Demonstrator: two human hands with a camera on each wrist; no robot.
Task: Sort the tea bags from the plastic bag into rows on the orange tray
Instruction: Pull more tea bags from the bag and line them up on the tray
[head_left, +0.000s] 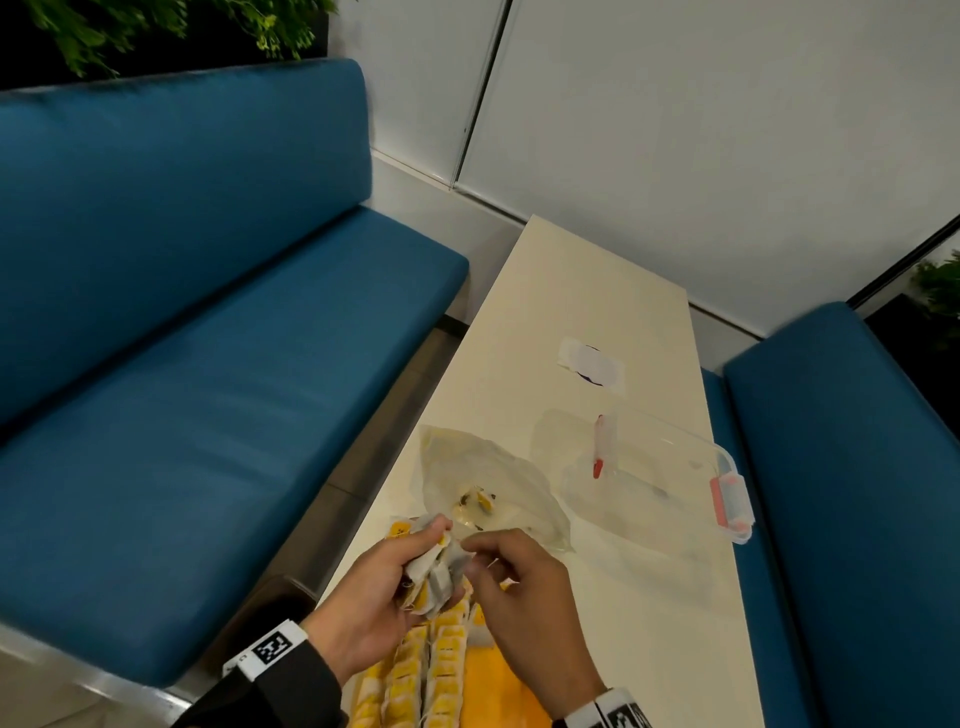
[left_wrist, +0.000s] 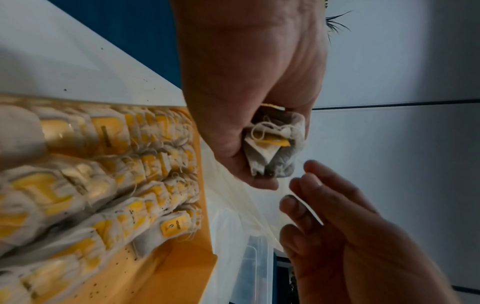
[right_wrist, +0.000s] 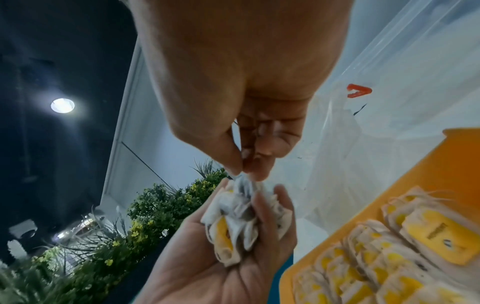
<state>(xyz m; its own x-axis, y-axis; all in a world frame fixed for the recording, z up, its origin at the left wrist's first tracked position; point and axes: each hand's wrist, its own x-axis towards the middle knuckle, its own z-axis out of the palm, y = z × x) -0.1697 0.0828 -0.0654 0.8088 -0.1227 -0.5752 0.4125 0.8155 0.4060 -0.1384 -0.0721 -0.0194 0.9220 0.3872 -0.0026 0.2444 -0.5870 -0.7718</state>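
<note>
Tray (head_left: 506, 686), orange plastic, at the table's near edge: several close rows of tea bags (head_left: 447, 660), papery, yellow-tagged, stringed; most sorted, it seemed. Left hand (head_left: 363, 597) clasped a crumpled bunch (head_left: 436, 571) above it. Right hand (head_left: 519, 587) pinched one bag from the bunch. Beyond, plastic bag (head_left: 488, 493), limp, clear, held few. Box (head_left: 670, 467), clear, rigid, at the right edge.

hands: two showing, left hand (head_left: 363, 597) and right hand (head_left: 524, 597) | orange tray (left_wrist: 182, 267): one sitting | rows of tea bags (left_wrist: 109, 185): four lying, bags too many to count | plastic bag (head_left: 488, 488): one lying | clear container (head_left: 660, 467): one sitting | blue benches (head_left: 208, 364): two standing
</note>
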